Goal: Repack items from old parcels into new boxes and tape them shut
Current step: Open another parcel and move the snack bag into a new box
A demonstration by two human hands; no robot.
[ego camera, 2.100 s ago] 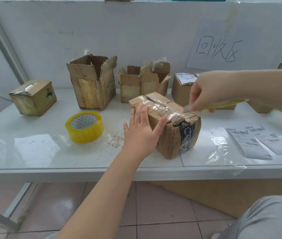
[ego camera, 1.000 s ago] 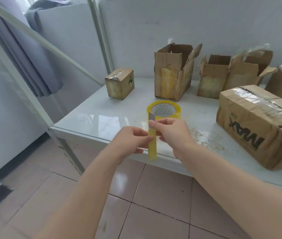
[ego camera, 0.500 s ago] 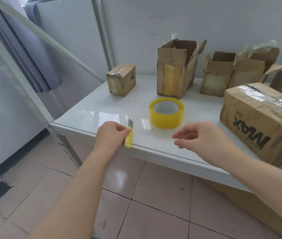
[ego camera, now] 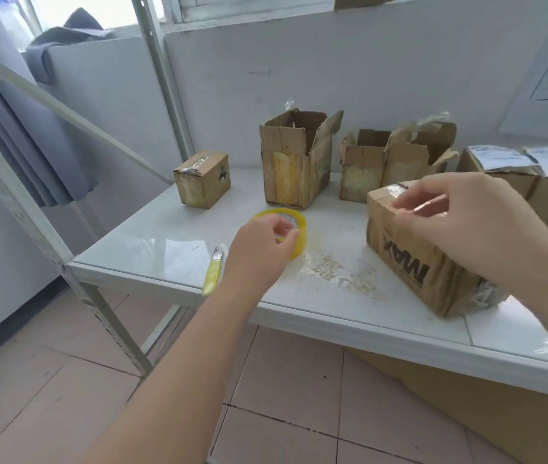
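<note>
The left hand point(ego camera: 262, 244) gripped the tape roll point(ego camera: 300, 241) by its near rim. The parcel point(ego camera: 399, 259) lay to its right, its long axis running nearward from its taped far end. There the right hand point(ego camera: 466, 226) rested with bent fingertips; whether they pinched tape, I could not tell.

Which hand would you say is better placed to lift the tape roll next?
Left: the left hand curls over the rim of the tape roll, while the right hand is at the taped top of the MAX box.
</note>
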